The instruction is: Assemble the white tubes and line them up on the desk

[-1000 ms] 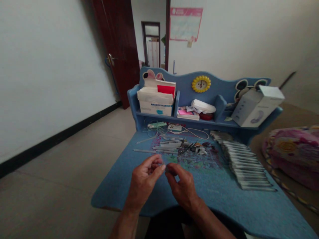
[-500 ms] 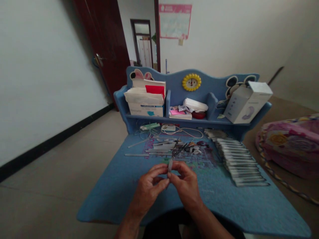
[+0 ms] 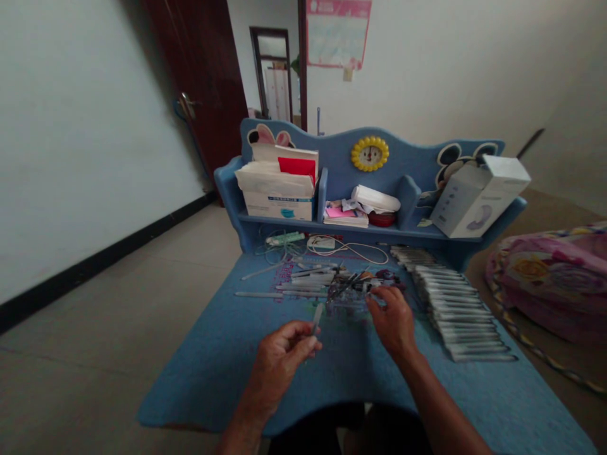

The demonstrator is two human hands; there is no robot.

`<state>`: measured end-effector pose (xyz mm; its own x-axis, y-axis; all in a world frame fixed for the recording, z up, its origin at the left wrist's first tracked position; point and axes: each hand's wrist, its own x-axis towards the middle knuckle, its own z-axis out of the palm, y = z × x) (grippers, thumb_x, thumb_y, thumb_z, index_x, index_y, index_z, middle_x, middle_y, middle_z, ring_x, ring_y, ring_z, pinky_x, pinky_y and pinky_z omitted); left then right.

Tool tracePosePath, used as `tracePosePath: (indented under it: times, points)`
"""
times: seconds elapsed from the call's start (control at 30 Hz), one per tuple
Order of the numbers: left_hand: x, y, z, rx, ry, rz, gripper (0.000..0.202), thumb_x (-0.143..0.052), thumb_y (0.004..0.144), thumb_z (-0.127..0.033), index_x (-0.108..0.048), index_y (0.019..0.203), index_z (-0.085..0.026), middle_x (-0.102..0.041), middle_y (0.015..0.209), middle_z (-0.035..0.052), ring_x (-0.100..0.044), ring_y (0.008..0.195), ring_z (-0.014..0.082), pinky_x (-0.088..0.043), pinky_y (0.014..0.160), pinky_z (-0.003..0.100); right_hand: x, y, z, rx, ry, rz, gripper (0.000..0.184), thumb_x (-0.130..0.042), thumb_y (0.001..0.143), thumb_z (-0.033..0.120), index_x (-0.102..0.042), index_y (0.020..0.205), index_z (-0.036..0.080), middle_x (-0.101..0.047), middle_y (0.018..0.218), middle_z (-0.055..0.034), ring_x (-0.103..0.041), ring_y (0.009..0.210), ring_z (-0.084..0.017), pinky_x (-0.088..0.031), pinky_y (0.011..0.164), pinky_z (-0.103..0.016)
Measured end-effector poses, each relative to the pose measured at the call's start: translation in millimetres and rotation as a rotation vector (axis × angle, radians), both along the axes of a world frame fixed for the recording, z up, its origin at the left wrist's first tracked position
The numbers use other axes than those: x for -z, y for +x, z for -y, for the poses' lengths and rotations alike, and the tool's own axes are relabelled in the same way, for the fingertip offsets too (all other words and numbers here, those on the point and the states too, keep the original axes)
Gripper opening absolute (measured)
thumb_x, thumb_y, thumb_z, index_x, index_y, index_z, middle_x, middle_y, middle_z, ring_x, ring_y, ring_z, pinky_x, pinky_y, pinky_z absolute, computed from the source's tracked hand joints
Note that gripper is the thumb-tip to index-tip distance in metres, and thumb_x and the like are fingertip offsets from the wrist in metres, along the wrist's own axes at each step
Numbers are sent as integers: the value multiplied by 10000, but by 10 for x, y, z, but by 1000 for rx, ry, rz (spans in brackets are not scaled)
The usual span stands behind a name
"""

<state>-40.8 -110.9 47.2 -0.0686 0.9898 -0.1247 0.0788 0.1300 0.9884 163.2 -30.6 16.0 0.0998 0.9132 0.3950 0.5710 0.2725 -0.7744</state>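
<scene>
My left hand [image 3: 284,354] is closed on a slim translucent pen barrel [image 3: 317,318], which points up and away over the near part of the blue desk [image 3: 227,373]. My right hand [image 3: 393,319] is apart from it, at the near edge of a pile of small dark and white pen parts [image 3: 386,277]. Its thumb and fingertips are curled close together there; what lies between them, if anything, is too small to make out. Several loose pen barrels [image 3: 303,286] lie left of the pile.
A long stack of pens [image 3: 455,309] lies on the right. Behind are a white cable [image 3: 365,248], a green-white cord [image 3: 284,239] and a shelf holding a mask box [image 3: 277,199], folded papers [image 3: 346,218] and a white carton [image 3: 474,202]. A flowered pink cloth [image 3: 550,284] is beyond the right edge.
My right hand has left the pen barrel and moved right and forward to the pile of small parts. My left hand keeps the barrel, shifted slightly left. The view has turned a little.
</scene>
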Motion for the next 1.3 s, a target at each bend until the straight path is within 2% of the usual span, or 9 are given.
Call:
tracePosePath:
  times: [0.1, 0.23, 0.4, 0.53, 0.87, 0.97, 1.07, 1.23, 1.3]
  points:
    - [-35, 3, -6, 0, -10, 36, 185, -590, 746, -297, -637, 823, -136, -677, 694, 45, -616, 659, 163, -472, 629, 249, 129, 320, -263, 169, -76, 324, 237, -497, 787, 280, -650, 928, 166, -591, 1004, -91, -571, 886, -218, -441, 750, -325]
    - [-39, 2, -18, -7, -19, 49, 174, -601, 737, -295, -630, 798, -135, -679, 675, 45, -625, 662, 170, -474, 638, 256, 221, 452, -353, 179, -128, 466, 231, -471, 811, 271, -651, 930, 188, -605, 988, -67, -585, 852, -199, -424, 695, -283]
    - [-29, 2, -26, -54, -18, 72, 171, -608, 726, -294, -629, 788, -135, -676, 680, 40, -628, 646, 165, -477, 630, 252, 150, 272, -301, 85, -201, 658, 221, -447, 847, 252, -650, 927, 221, -638, 997, -46, -594, 884, -168, -399, 702, -232]
    - [-45, 13, -26, -46, -33, 45, 176, -606, 720, -301, -621, 782, -136, -679, 658, 40, -632, 652, 171, -476, 642, 258, 64, 66, -349, -5, -277, 798, 222, -438, 862, 279, -652, 905, 237, -687, 892, -51, -632, 792, -164, -405, 657, -230]
    - [34, -16, -24, -9, -45, 6, 190, -600, 734, -320, -617, 811, -147, -691, 737, 44, -640, 684, 175, -482, 650, 263, 35, -170, -599, -93, -315, 844, 225, -423, 834, 129, -646, 862, 117, -681, 819, -177, -659, 777, -244, -454, 675, -318]
    - [59, -29, -18, 6, -27, -7, 190, -592, 749, -322, -617, 820, -147, -693, 776, 51, -641, 694, 174, -485, 654, 264, -10, -154, -521, -150, -291, 776, 194, -449, 828, 148, -641, 848, 134, -685, 831, -156, -656, 798, -241, -462, 688, -321]
    - [49, -25, -6, 27, -22, -22, 179, -581, 764, -318, -620, 822, -154, -686, 759, 39, -637, 702, 170, -482, 656, 257, -73, -130, -348, -254, -271, 609, 153, -474, 825, 179, -626, 840, 167, -692, 792, -67, -660, 747, -182, -476, 663, -266]
    - [-4, 22, 30, 83, -5, -63, 141, -578, 757, -276, -630, 813, -158, -669, 689, 13, -623, 683, 156, -467, 654, 237, -269, -76, -5, -525, -413, -400, 149, -675, 701, 280, -596, 736, 159, -638, 562, 7, -634, 532, -157, -489, 504, -248]
    - [-30, 47, 49, 113, 10, -92, 129, -574, 759, -270, -632, 799, -161, -660, 669, 4, -617, 676, 152, -457, 646, 229, -393, -40, 98, -564, -427, -560, 178, -741, 634, 265, -611, 701, 162, -625, 530, 20, -614, 494, -140, -485, 491, -245]
